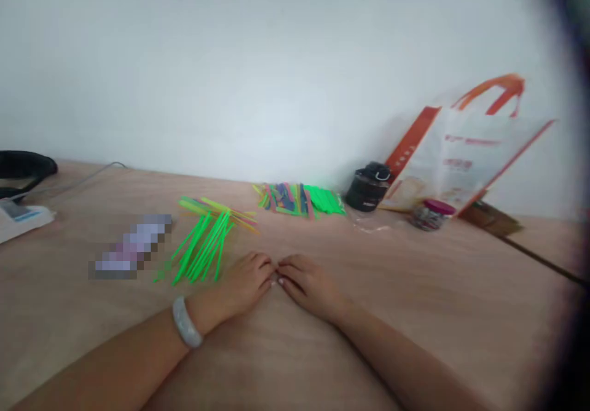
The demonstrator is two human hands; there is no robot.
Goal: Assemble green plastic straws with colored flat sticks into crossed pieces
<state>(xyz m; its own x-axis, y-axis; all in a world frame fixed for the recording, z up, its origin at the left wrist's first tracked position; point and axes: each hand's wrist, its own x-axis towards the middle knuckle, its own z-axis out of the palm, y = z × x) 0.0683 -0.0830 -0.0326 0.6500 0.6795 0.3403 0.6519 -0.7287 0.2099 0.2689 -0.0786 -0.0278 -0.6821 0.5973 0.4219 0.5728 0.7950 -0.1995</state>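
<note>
My left hand [250,281] and my right hand [308,283] rest on the wooden table [295,362] with their fingertips almost meeting. Both have the fingers bent and drawn together; whatever may be pinched between them is too small or hidden to make out. A light grey bangle [187,322] circles the left wrist. Just left of that hand lies a loose bundle of bright green thin sticks or straws [205,248]. Across their far ends are yellow and pink ones [239,215]. Farther back, by the wall, lie clear-wrapped multicoloured strips [288,199] beside a green bunch [325,199].
A black lidded container [367,188] stands by the wall, near a jar with a magenta lid [431,215] and a white-and-orange carrier bag [470,153]. At left are a blurred-out flat object [133,246], a white device [25,222], a cable [87,174] and a black object [32,164].
</note>
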